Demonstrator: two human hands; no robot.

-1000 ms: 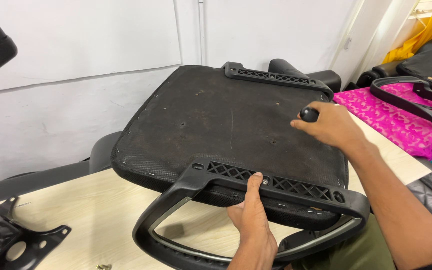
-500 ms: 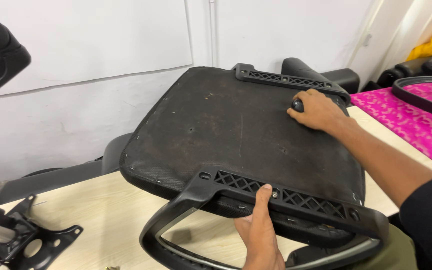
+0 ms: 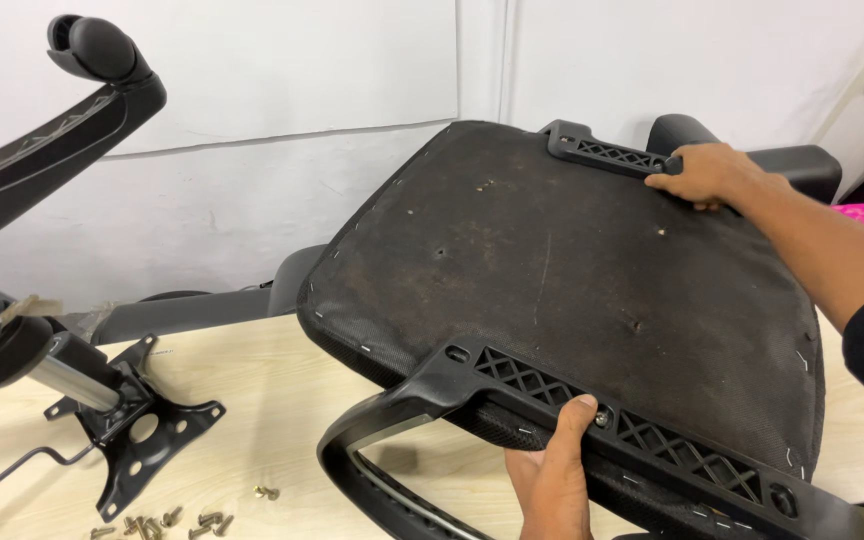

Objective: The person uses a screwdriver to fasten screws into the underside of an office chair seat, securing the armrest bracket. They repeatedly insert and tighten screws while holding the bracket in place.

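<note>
An upturned office chair seat (image 3: 562, 270), its black fabric underside facing me, lies tilted on a pale wooden table (image 3: 242, 420). Black plastic armrest brackets run along its near edge (image 3: 592, 425) and far edge (image 3: 607, 153). My left hand (image 3: 557, 465) grips the near armrest bracket from below, thumb pressed on top beside a bolt. My right hand (image 3: 707, 175) is closed around a small dark object and presses it against the end of the far bracket; what the object is cannot be told.
A black metal chair mechanism plate with a gas cylinder (image 3: 122, 415) lies at the left. Several loose screws (image 3: 177, 520) are scattered near the table's front edge. A curved black chair part (image 3: 62, 120) rises at upper left. A white wall stands behind.
The view has shifted left and closer, bringing the mechanism plate and screws into sight. My right hand has moved from the seat's surface to the far bracket's end. My left hand keeps its grip.
</note>
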